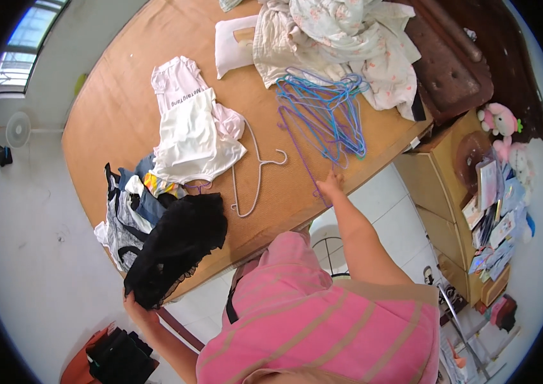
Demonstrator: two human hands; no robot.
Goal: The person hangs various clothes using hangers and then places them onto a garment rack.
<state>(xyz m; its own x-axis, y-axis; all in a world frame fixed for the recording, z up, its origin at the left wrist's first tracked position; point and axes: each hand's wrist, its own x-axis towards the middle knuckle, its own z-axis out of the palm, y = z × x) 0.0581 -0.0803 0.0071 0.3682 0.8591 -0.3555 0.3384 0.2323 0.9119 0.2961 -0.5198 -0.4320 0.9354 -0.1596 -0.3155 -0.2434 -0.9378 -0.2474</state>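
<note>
In the head view, the left hand (pixel 138 312) is closed on the lower edge of a black garment (pixel 179 246), which spreads up and away from it onto the mat-covered bed (pixel 118 109). The right hand (pixel 329 187) reaches forward, fingers pinching a purple hanger (pixel 297 144); the pile of blue hangers (pixel 329 112) lies just beyond it, a white hanger (pixel 252 173) to its left.
</note>
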